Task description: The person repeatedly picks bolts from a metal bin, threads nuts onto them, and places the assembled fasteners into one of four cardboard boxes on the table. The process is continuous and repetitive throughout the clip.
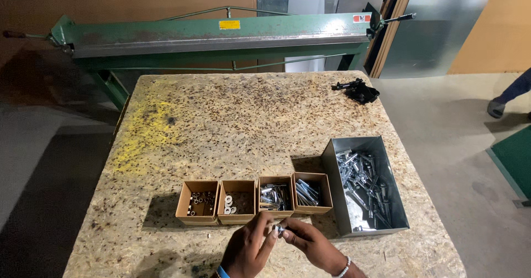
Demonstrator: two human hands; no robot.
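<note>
Grey concrete floor surrounds a square table (221, 123) topped with speckled chipboard, smeared yellow near its left edge. Behind it stands a long green metal bending machine (215, 34), and a small black clamp-like tool (358, 90) lies at the table's far right corner. Near the front edge sits a row of four small open brown cardboard boxes: the leftmost box (197, 201) holds small dark nuts, the second box (238, 201) white washers, the third box (275, 196) and the fourth box (312, 192) shiny bolts. Just right of the row, a rectangular grey metal bin (362, 185) holds a heap of loose silver bolts. In front of the boxes, both hands meet over the table: the left hand (248, 250) and the right hand (312, 243), which wears a beaded bracelet, pinch a small silver metal fastener (280, 230) between their fingertips, just before the third box.
</note>
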